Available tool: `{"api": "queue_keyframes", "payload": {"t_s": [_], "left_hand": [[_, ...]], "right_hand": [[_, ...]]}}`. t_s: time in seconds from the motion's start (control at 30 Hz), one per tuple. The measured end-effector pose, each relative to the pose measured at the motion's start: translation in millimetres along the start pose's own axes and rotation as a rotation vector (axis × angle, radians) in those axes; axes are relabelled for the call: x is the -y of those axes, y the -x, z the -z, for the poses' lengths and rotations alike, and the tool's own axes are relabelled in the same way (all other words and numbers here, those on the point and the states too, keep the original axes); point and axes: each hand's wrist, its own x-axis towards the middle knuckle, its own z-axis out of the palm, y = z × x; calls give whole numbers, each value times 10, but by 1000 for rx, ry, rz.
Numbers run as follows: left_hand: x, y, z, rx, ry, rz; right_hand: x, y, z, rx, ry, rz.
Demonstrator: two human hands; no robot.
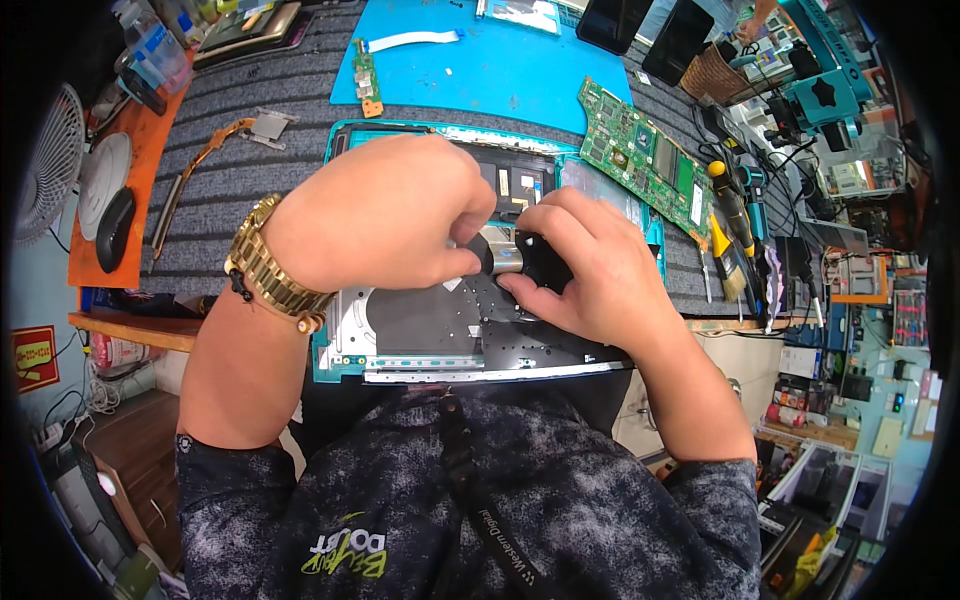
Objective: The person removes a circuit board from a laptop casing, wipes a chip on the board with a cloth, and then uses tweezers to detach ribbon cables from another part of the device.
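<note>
In front of me lies a laptop chassis [425,325] with a teal rim and dark inner surface. Both hands meet over its middle. My left hand [385,215], with a gold watch [270,265] at its wrist, is closed in a pinch; what its fingertips hold is hidden. My right hand [600,265] curls its thumb and fingers around a small silver-grey piece [507,259], whose kind I cannot make out. This piece sits between the two hands, just above the dark surface. A green circuit board [640,150] rests beyond my right hand, by the chassis's upper right corner.
A blue mat [500,70] at the back bears a small green board [366,80] and a white ribbon cable [410,41]. A copper heat pipe [190,175] lies left. Screwdrivers [735,215] and a brush [733,275] lie right. A black mouse [115,230] sits far left.
</note>
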Motion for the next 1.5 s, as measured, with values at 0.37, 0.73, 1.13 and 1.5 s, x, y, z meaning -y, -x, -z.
{"api": "queue_keyframes", "payload": {"t_s": [0.37, 0.73, 1.13, 1.5], "left_hand": [[-22, -120, -188, -166, 38, -48], [28, -149, -226, -150, -4, -69], [45, -182, -270, -230, 44, -14], [-24, -222, -227, -192, 15, 142]], "right_hand": [[-25, -63, -36, -73, -72, -34], [-109, -94, -36, -140, -208, -61], [-62, 13, 51, -112, -164, -69], [119, 168, -33, 12, 41, 9]]}}
